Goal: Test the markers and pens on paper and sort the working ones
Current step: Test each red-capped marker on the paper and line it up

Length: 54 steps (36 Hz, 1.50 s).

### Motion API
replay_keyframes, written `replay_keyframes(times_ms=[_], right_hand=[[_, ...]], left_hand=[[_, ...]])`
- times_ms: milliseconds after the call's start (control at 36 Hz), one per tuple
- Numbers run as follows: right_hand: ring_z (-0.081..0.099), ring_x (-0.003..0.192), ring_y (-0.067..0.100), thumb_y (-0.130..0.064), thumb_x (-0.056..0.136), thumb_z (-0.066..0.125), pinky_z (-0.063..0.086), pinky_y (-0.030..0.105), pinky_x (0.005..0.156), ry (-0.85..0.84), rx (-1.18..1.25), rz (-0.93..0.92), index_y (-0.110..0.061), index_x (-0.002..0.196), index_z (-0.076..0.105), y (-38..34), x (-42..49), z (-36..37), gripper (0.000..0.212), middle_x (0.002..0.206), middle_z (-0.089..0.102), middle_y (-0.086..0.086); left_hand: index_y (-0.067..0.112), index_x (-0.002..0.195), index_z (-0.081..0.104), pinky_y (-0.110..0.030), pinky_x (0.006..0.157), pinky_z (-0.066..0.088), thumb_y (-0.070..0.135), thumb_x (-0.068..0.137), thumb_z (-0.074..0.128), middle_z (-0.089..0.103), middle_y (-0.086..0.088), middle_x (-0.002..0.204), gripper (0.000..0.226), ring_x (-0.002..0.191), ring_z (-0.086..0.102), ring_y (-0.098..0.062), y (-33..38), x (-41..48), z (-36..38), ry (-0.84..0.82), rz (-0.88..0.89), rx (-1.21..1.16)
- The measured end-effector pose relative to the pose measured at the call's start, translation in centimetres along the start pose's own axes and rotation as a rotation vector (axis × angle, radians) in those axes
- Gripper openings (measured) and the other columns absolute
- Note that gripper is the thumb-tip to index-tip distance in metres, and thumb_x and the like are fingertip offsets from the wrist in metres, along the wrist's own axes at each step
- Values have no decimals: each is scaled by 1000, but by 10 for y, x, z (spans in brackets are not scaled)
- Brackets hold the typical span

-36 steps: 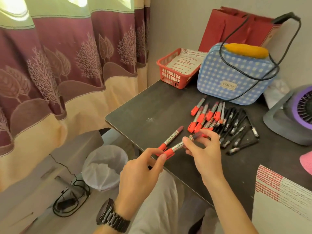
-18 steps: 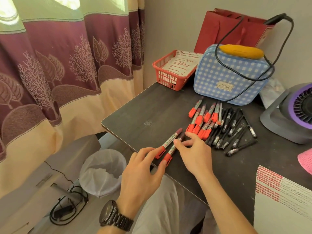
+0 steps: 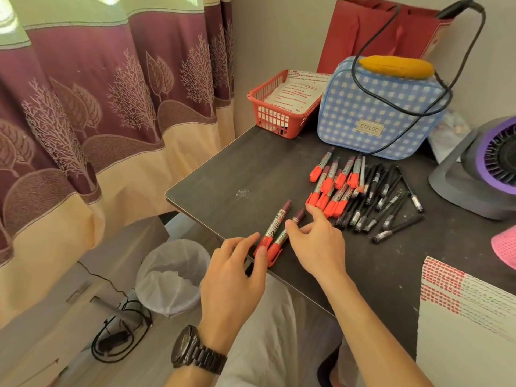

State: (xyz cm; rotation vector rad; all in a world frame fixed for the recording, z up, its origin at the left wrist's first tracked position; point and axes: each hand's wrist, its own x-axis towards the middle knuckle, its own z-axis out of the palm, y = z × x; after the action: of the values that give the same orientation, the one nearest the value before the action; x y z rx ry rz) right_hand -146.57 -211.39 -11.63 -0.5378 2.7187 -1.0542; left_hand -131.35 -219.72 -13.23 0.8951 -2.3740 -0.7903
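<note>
Head-view footage shows 2 red-capped markers (image 3: 275, 231) laid side by side at the near edge of the dark table (image 3: 229, 174), flanked by the left hand (image 3: 237, 277) and the right hand (image 3: 317, 245). Both hands are spread flat with fingertips resting against the markers, clamped on nothing. Far right, a pile of markers and pens (image 3: 360, 191) overlaps, so individual pieces cannot be counted, and the marked paper (image 3: 469, 317) is cut off by the frame.

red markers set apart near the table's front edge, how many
2: one red marker by the left hand, the other beside it, under the right hand's fingers.
</note>
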Motion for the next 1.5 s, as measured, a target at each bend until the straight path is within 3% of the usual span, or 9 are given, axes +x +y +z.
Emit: replay_keyframes(times_ms=[194, 333, 667, 1083, 1167, 1250, 1306, 1417, 1500], right_hand=[[61, 116, 24, -47, 95, 60, 41, 36, 97, 0, 8, 16, -23, 146, 49, 0, -1, -1, 57, 82, 69, -18], [62, 115, 23, -49, 96, 59, 41, 37, 95, -7, 0, 2, -23, 148, 47, 2, 1, 0, 59, 72, 58, -24], [64, 112, 22, -51, 96, 58, 43, 37, 94, -2, -9, -28, -22, 149, 46, 3, 1, 2, 61, 68, 54, -27], [64, 109, 19, -46, 97, 58, 42, 38, 98, -4, 85, -22, -24, 148, 47, 0, -5, -4, 57, 78, 71, -18], [64, 105, 11, -45, 96, 60, 46, 35, 97, -7, 162, 6, -29, 144, 51, 2, -9, -11, 51, 79, 73, -17], [62, 87, -7, -42, 94, 64, 46, 21, 78, 45, 204, -1, -33, 129, 59, 12, -21, -19, 37, 77, 70, -22], [60, 90, -5, -38, 94, 65, 48, 24, 82, 111, 164, -65, -32, 123, 62, 25, -33, -23, 30, 85, 69, -22], [51, 122, 11, -41, 92, 65, 47, 35, 101, 189, -173, -175, -30, 125, 66, 52, -55, -31, 35, 127, 64, -13], [30, 149, 12, -58, 99, 40, 31, 36, 118, 77, -372, -138, -34, 146, 51, 64, -66, -32, 54, 157, 43, -12]], left_hand=[[46, 117, 67, -10, 63, 37, 48, 94, 56, 58, 27, 104, 26, 89, 55, 2, 1, 9, 0, -38, -36, -17], [51, 107, 66, -13, 62, 36, 43, 92, 60, 58, 29, 100, 18, 89, 54, 7, -3, 9, -1, -45, -94, -99], [51, 115, 62, -11, 62, 35, 49, 92, 57, 56, 28, 106, 24, 94, 51, 9, 0, 4, -4, -94, -82, -119], [51, 115, 60, -10, 61, 33, 52, 92, 53, 54, 31, 105, 25, 97, 50, 12, -2, 7, -4, -87, -59, -96], [51, 115, 60, -9, 60, 34, 53, 92, 52, 54, 32, 105, 25, 95, 52, 9, -3, 10, -5, -89, -50, -82], [52, 114, 58, -14, 64, 40, 55, 92, 51, 54, 31, 105, 24, 92, 54, 5, -5, 19, -8, -88, -15, -51], [52, 115, 58, -21, 71, 47, 55, 93, 50, 53, 30, 109, 24, 96, 54, 2, -5, 28, -11, -98, 8, -28], [48, 117, 61, -27, 82, 45, 54, 92, 49, 52, 28, 117, 28, 111, 50, 0, 2, 56, -14, -120, 96, 11], [45, 119, 61, -33, 91, 47, 51, 94, 49, 53, 22, 124, 28, 118, 48, -5, 16, 85, -9, -208, 158, 48]])
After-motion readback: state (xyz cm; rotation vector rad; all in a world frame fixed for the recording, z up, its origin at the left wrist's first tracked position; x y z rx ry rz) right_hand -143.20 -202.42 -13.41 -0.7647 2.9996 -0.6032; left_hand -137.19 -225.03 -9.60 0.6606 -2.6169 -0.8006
